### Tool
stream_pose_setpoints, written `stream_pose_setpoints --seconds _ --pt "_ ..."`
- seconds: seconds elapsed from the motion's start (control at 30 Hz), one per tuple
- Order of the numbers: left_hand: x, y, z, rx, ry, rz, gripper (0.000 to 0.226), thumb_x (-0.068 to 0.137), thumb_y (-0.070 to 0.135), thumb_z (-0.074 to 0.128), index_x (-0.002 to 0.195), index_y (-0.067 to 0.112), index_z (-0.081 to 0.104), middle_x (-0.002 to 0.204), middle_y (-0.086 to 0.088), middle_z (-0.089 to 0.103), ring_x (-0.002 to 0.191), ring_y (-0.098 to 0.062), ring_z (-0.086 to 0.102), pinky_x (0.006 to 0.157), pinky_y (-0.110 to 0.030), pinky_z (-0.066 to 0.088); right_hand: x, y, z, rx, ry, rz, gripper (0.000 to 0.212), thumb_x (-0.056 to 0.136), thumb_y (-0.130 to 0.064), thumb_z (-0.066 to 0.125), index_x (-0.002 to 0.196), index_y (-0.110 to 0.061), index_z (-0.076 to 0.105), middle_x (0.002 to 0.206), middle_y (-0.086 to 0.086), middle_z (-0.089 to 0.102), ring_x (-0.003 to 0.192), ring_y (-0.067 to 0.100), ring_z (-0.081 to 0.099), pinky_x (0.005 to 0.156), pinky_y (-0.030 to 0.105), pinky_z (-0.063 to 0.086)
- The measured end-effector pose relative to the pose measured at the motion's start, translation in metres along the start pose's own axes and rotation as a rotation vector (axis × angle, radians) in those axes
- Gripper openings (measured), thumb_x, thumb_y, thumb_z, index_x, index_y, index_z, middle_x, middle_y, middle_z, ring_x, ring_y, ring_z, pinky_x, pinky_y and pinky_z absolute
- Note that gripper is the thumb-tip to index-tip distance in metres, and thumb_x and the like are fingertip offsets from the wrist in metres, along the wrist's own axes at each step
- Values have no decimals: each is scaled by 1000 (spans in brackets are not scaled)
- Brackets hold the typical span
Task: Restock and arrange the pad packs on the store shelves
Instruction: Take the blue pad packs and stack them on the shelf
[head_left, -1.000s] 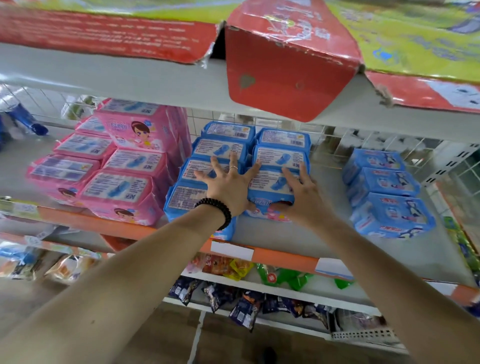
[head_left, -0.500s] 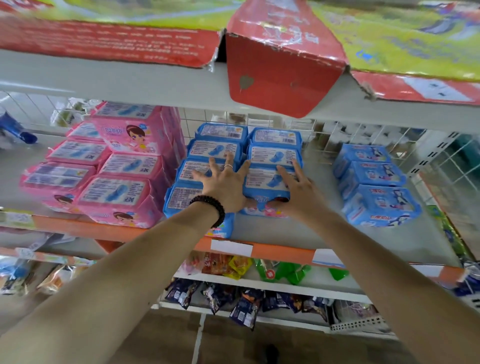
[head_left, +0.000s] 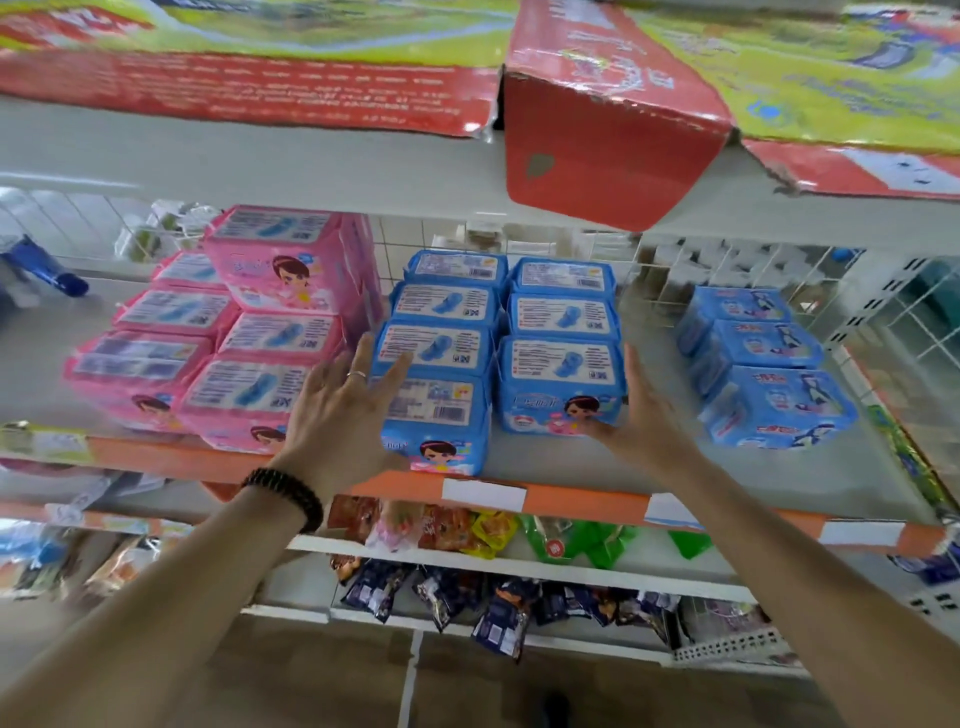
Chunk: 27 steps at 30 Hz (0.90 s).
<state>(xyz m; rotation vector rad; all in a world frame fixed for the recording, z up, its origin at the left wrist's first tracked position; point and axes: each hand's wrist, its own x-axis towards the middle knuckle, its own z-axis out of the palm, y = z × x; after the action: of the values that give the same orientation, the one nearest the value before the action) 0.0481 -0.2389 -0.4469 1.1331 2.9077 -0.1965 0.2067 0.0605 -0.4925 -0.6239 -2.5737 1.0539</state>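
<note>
Blue pad packs (head_left: 498, 353) sit in two rows on the shelf (head_left: 597, 467), running front to back. We hold our left hand (head_left: 343, 410) and right hand (head_left: 636, 415) spread wide, one on each side. Our right thumb touches the front pack.

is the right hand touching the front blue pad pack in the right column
Touching. The head view shows the right hand open beside the front blue pack, thumb tip on its lower front corner.
</note>
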Motion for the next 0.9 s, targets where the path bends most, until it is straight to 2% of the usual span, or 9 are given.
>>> stream_pose_setpoints --seconds 0.07,0.13,0.23,0.37,0.63,0.7,0.77,0.83,0.9 --pt "9 -1 0 46 -46 -6 136 64 79 72 157 31 -15 164 -27 4 152 -36 16 125 -47 7 2 -2 6 7 -7 6 96 81 -34 81 153 -26 17 136 -5 58 114 7 58 99 38 49" --pt "15 0 -1 82 -96 -1 137 63 80 72 158 30 -13 158 -30 25 146 -36 31 124 -45 13 5 -2 9 -17 -10 20 94 84 -28 78 155 -21 16 133 -3 59 110 8 57 95 29 45" --pt "19 3 1 90 -87 37 135 66 72 76 159 29 -11 137 -17 49 119 -30 52 111 -38 31 7 -1 15 -68 19 20 95 85 -28 78 156 -18 15 135 2 61 115 20 61 93 28 43" --pt "20 7 8 78 -90 18 134 70 65 78 156 30 -19 129 -19 48 107 -30 56 104 -40 38 7 -1 26 -122 96 19 96 84 -36 77 155 -22 14 133 4 63 114 30 64 93 49 53" --pt "20 7 9 114 -77 37 131 74 69 72 154 29 -24 128 -19 45 105 -29 54 105 -39 37 4 0 20 -101 77 6 99 82 -44 76 154 -28 10 133 0 63 112 27 65 89 49 55" --pt "20 6 7 113 -89 35 132 73 72 70 153 30 -26 136 -22 41 113 -32 51 109 -41 34 1 2 15 -67 47 -10 104 80 -43 80 155 -27 10 136 -3 61 116 22 63 93 46 54" --pt "18 4 1 91 -141 22 137 67 80 68 151 34 -29 157 -30 15 137 -44 33 119 -51 20 -4 2 9 -15 10 -18 108 78 -42 82 156 -28 8 138 -6 58 119 16 60 97 43 51" --pt "19 4 -10 -16 -188 16 137 59 92 58 150 40 -30 164 -17 -21 150 -48 0 119 -63 2 -8 5 3 -11 -24 -12 115 77 -42 83 157 -29 0 145 -5 53 127 16 55 104 47 46" --pt "24 7 -23 -155 -187 6 127 56 102 38 149 45 -26 163 -5 -29 151 -46 -10 116 -70 -2 -10 8 -3 -34 -39 30 127 76 -41 83 157 -24 -13 156 -1 40 139 19 43 114 49 36"
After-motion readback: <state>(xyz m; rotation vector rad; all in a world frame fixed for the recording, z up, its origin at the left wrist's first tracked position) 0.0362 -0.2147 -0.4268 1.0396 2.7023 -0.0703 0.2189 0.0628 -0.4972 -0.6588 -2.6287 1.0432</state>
